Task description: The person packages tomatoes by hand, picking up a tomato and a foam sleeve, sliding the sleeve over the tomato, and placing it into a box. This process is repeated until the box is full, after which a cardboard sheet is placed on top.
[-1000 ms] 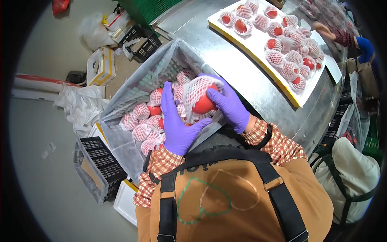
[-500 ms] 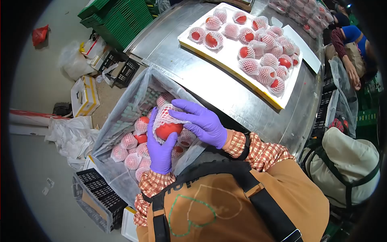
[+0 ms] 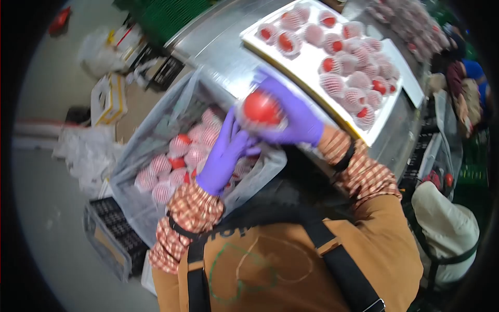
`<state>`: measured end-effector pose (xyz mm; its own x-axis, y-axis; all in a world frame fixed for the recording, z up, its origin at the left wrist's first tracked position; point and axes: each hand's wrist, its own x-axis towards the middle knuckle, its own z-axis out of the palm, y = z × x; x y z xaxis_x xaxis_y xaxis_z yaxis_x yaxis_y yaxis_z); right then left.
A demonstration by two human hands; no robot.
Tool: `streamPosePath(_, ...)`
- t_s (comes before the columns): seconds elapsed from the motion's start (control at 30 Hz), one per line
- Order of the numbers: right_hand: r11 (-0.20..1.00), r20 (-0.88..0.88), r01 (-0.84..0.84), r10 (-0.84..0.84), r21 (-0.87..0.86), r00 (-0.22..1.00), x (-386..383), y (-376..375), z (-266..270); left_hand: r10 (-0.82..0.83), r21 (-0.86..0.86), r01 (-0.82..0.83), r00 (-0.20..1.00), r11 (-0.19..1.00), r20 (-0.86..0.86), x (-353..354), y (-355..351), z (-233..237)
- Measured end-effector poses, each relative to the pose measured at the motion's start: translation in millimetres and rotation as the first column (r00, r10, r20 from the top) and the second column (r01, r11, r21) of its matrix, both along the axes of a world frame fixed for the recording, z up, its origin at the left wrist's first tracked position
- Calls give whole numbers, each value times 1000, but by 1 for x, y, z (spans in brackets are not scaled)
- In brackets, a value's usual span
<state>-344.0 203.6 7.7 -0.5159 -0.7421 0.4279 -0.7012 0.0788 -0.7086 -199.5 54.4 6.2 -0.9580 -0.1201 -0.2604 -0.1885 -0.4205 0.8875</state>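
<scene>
My right hand (image 3: pixel 293 112), in a purple glove, is closed round a red tomato (image 3: pixel 261 108) in a white foam net sleeve, above the right rim of a lined crate. The tomato's bare red side faces up. Close at its left is my left hand (image 3: pixel 224 156), also gloved, with fingers stretched out; blur hides whether its fingertips touch the net. Beneath it, the crate with a translucent plastic liner (image 3: pixel 150 109) holds several netted tomatoes (image 3: pixel 179 145). A shallow white tray (image 3: pixel 306 62) of netted tomatoes stands on the metal table beyond my right hand.
The metal table (image 3: pixel 213 49) runs behind the crate. Green crates (image 3: pixel 166 18) are stacked at back left. A white box (image 3: pixel 109 99), plastic bags (image 3: pixel 86 151) and a black crate (image 3: pixel 117 229) lie on the floor at left. Another person's arm (image 3: pixel 462 104) shows at far right.
My right hand has taken the netted tomato up and right, away from over the crate. My left hand has loosened from around it and its fingers have straightened. The view has shifted slightly.
</scene>
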Motion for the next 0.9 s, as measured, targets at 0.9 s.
streamPosePath(0.9, 987, 518, -151, 160, -59, 840, 75, -9, -21, 103, -697, 316, 866, 644, 488, 82, -100, -138)
